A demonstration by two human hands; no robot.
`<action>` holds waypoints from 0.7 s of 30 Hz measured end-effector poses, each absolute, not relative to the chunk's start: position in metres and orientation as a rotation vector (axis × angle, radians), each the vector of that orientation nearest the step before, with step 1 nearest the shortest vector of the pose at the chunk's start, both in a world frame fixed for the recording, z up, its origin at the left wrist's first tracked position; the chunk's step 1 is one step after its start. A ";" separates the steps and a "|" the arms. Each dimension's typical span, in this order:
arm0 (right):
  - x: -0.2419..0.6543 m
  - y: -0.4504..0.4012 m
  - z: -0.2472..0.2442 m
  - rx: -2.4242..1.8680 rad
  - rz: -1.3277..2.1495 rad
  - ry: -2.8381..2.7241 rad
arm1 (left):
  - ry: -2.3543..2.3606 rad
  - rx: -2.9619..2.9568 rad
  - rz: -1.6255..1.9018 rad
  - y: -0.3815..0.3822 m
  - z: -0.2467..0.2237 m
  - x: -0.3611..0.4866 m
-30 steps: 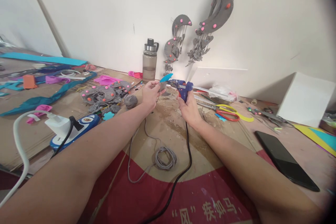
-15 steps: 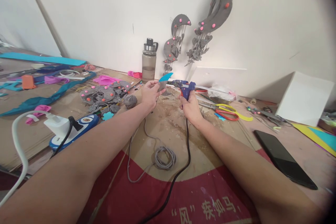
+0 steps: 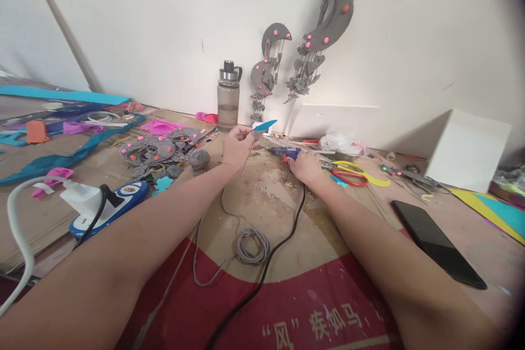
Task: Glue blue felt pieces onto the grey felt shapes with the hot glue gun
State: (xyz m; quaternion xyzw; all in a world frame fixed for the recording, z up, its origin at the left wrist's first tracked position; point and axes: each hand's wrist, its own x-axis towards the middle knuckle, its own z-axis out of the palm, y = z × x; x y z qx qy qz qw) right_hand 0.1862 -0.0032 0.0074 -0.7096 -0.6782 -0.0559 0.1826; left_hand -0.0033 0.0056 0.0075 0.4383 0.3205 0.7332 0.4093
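Note:
My left hand (image 3: 238, 149) pinches a small curved blue felt piece (image 3: 266, 126) with a grey part beside it. The fingers are closed, and the blue tip points right. Low over the cardboard, my right hand (image 3: 307, 167) is wrapped on a blue hot glue gun (image 3: 292, 152) lying on its side, nozzle leftward. Its black cord (image 3: 283, 243) runs back toward me. Thin grey yarn trails below my left hand to a loose coil (image 3: 253, 246). A ball of grey yarn (image 3: 199, 159) is just left of that hand.
A water bottle (image 3: 228, 95) stands against the white wall, near hanging grey moon ornaments (image 3: 328, 27). Red-handled scissors (image 3: 348, 177) and a phone (image 3: 438, 243) lie to the right. At the left are a blue power strip (image 3: 133, 197) and grey felt pieces with pink balls (image 3: 153, 150).
My right hand has lowered the glue gun away from the felt piece and down onto the cardboard. My left hand has tilted the blue piece flatter. The view has shifted slightly.

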 end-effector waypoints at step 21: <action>0.123 -0.038 0.018 -0.833 1.361 -1.195 | 0.991 1.807 1.796 -0.004 -0.005 0.008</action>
